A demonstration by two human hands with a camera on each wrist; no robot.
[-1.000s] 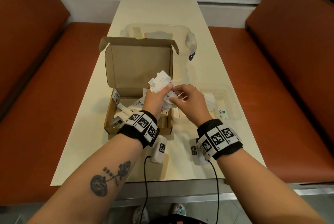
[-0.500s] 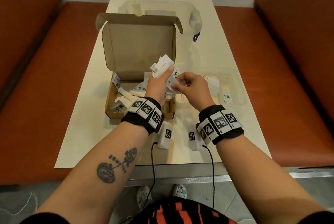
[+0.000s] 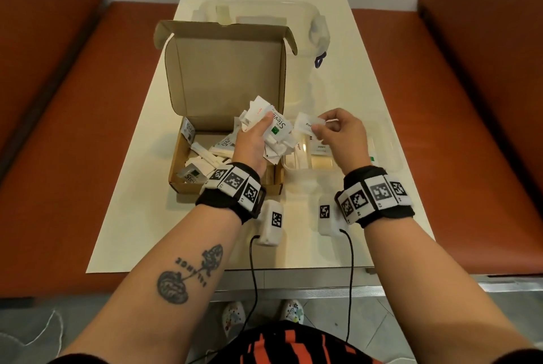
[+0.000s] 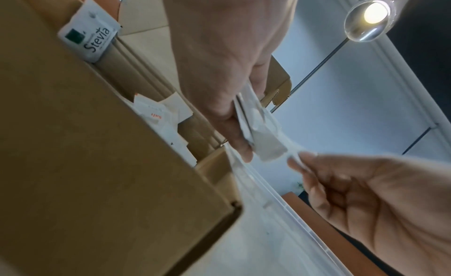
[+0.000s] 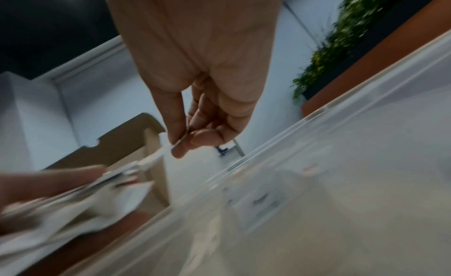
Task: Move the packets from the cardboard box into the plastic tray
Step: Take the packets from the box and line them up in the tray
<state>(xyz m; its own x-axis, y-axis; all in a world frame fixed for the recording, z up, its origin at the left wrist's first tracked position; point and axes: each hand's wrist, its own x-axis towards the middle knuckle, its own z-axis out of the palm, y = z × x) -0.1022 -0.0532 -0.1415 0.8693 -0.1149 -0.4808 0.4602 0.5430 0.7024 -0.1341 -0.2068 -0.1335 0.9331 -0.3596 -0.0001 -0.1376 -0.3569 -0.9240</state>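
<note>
The left hand (image 3: 252,143) grips a bunch of packets (image 3: 271,128) over the cardboard box (image 3: 205,181), which holds more. The right hand (image 3: 343,137) pinches one packet (image 3: 308,125) above the plastic tray (image 3: 390,146), which holds a few.

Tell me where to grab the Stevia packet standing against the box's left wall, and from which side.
Pinch the Stevia packet by its free top edge, coming from above. It stands nearly upright, leaning against the left wall of the cardboard box, so its faces are hard to reach; only the top edge sticks up clear. Both hands are full now: left hand, right hand.
</note>
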